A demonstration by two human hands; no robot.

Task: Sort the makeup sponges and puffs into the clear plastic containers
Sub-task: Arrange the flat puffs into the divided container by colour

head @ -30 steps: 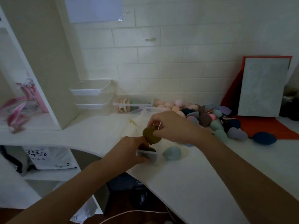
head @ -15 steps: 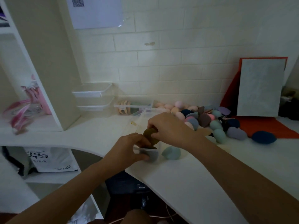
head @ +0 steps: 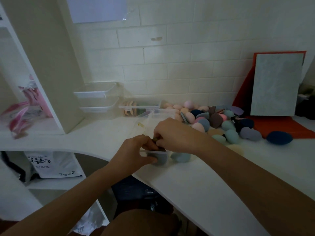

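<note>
A small clear container (head: 160, 157) stands near the front edge of the white counter. My left hand (head: 136, 150) grips its near side. My right hand (head: 177, 133) presses an olive-brown sponge (head: 156, 140) down into its mouth; only a sliver of the sponge shows between my fingers. A pale teal sponge (head: 181, 156) lies right of the container, touching it. Behind my hands sits a larger clear container (head: 160, 113), and beyond it a heap of sponges (head: 213, 118) in pink, teal, navy and brown.
Two stacked clear tubs (head: 97, 99) and a tub holding peach puffs (head: 136, 108) stand by the wall. A navy sponge (head: 279, 137) lies at the right, near a red sheet (head: 276, 125) and a leaning grey board (head: 277, 84). A white shelf unit (head: 42, 65) rises on the left.
My right hand has lowered the olive-brown sponge from above the small container into its mouth. My left hand has kept its hold on the container.
</note>
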